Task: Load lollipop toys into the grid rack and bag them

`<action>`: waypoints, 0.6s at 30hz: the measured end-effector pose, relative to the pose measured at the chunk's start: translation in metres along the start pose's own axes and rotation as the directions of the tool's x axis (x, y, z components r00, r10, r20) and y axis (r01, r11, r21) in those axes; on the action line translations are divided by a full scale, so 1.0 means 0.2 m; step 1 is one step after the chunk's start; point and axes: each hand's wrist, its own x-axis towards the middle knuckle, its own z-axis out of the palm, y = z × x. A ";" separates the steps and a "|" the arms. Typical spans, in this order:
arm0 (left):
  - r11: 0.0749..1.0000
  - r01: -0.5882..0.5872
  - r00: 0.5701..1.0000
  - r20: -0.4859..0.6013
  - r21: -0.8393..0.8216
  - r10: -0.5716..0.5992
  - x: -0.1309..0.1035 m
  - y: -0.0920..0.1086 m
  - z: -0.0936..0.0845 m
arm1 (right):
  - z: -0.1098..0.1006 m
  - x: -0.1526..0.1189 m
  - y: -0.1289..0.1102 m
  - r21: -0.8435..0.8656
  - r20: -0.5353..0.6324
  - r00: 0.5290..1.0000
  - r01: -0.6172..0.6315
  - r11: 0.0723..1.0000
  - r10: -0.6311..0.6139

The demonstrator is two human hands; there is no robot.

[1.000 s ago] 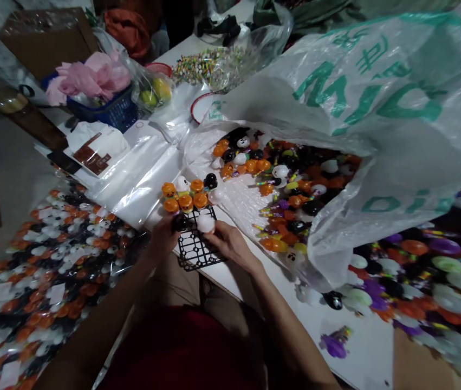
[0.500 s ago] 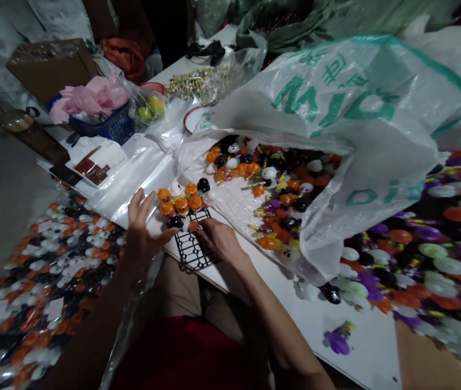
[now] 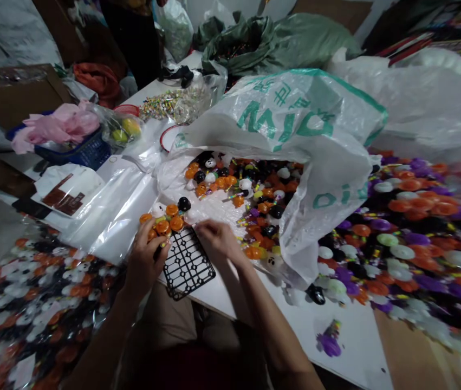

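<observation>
My left hand (image 3: 144,262) is closed, its thumb and fingers pinching a small black toy head (image 3: 159,248). Against those fingertips lies a cluster of orange pumpkin toy heads (image 3: 165,223), with a white one (image 3: 158,209) and a black one (image 3: 183,204) at its far side. A black plastic grid rack (image 3: 188,262) lies between my hands and overhangs the table's near edge. My right hand (image 3: 220,238) hovers at the rack's right side, fingers curled together. Blur hides what its fingertips hold, if anything.
A large white plastic bag (image 3: 291,114) lies open with mixed Halloween toys (image 3: 254,189) spilling toward me. Clear plastic sleeves (image 3: 112,211) lie on the left, beside a blue basket (image 3: 92,154). Many packed toys (image 3: 51,309) fill the lower left; loose ones (image 3: 409,238) pile up right.
My left hand has closed on the black toy head beside the cluster. My right hand has drawn off the rack, uncovering more of its grid. The whole view has shifted.
</observation>
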 end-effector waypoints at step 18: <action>0.999 -0.029 0.999 0.036 0.013 0.029 0.04 -0.07 -0.01 | 0.09 -0.12 0.05 0.166 -0.233 0.970 -0.026 0.986 0.065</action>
